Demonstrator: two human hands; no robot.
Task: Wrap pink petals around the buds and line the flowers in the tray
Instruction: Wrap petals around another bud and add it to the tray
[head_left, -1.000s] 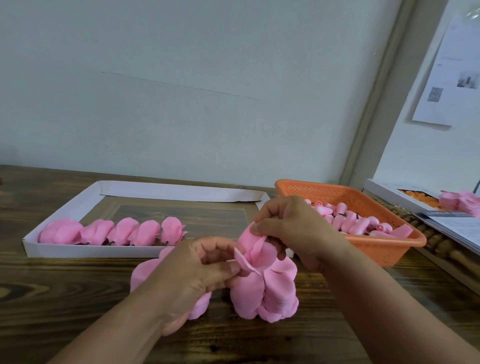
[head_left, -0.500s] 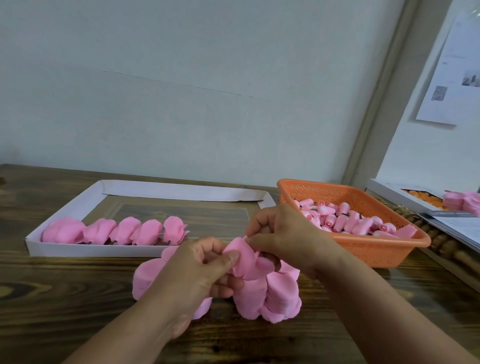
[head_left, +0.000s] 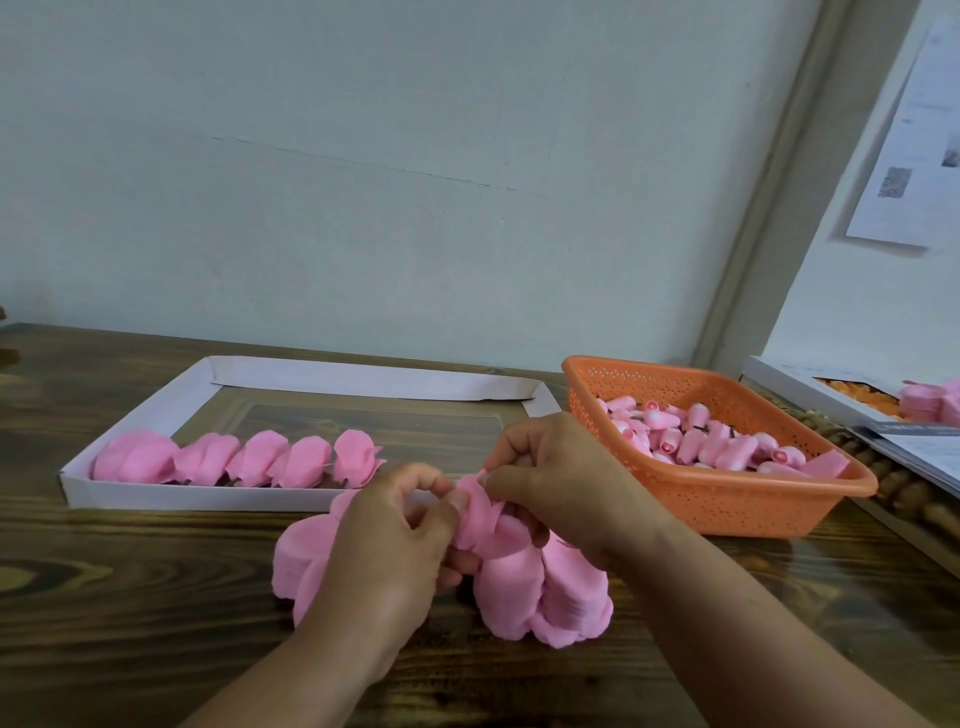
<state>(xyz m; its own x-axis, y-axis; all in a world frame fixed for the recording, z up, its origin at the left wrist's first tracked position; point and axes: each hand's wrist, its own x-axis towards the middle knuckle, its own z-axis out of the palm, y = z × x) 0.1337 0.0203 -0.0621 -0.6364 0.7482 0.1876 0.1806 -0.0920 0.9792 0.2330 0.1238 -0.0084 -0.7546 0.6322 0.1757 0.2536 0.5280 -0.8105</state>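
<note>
A person is working at a dark wooden table (head_left: 130, 597), and both hands have come lower and closer together than a moment ago. The left hand (head_left: 389, 540) is curling its fingers and thumb around a half-wrapped flower (head_left: 480, 514), whose petal was standing loose a second ago and is now being pressed down flat. The right hand (head_left: 556, 483) is pinching the top of that same petal between thumb and forefinger; the bud inside is hidden, so I cannot tell how far it is covered. Loose petals (head_left: 545, 592) are lying heaped on the table just under the hands, with more showing behind the left wrist. Beyond the hands, a white tray (head_left: 156, 499) is holding a row of finished flowers (head_left: 244, 460) along its near edge, unchanged. To the right, an orange basket (head_left: 727, 509) is holding the buds (head_left: 701, 441). At the far right edge, a box (head_left: 789, 379) with more pink pieces and a booklet (head_left: 914, 447) are lying, and a sheet (head_left: 914, 156) is hanging on the wall.
</note>
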